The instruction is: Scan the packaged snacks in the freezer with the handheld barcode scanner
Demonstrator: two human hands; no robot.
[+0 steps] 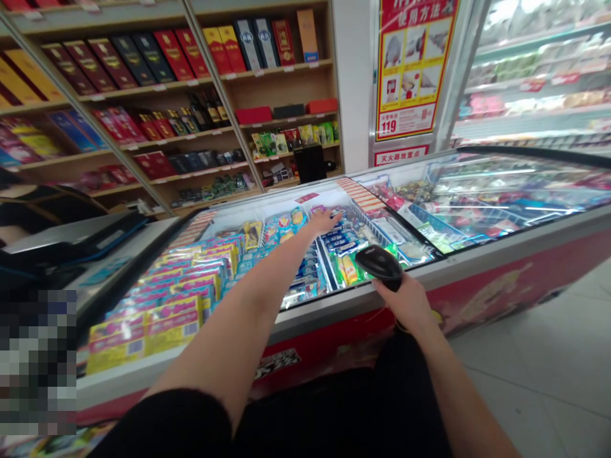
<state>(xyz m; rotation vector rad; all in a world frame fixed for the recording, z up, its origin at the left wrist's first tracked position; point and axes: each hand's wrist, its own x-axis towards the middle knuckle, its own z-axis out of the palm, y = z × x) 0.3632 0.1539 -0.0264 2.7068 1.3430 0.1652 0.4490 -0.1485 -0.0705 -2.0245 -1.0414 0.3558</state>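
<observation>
My left hand [324, 222] reaches far into the chest freezer [329, 312], over the packs of ice cream near its back wall. Its fingers look stretched out, and I see nothing held in them; whether they touch a pack is unclear. Just below it lie dark blue ice cream packs [344, 243] in a wire basket. My right hand [409, 304] is wrapped round the handle of a black barcode scanner [380, 264], held above the freezer's front edge. Green and yellow packs [351, 270] show to the left of the scanner.
Yellow and pink boxes [174, 321] fill the freezer's left end. A glass lid [515, 191] covers its right part. Shelves of boxed goods [138, 57] stand behind. At left are a counter [124, 254] and a person in dark clothes [42, 207].
</observation>
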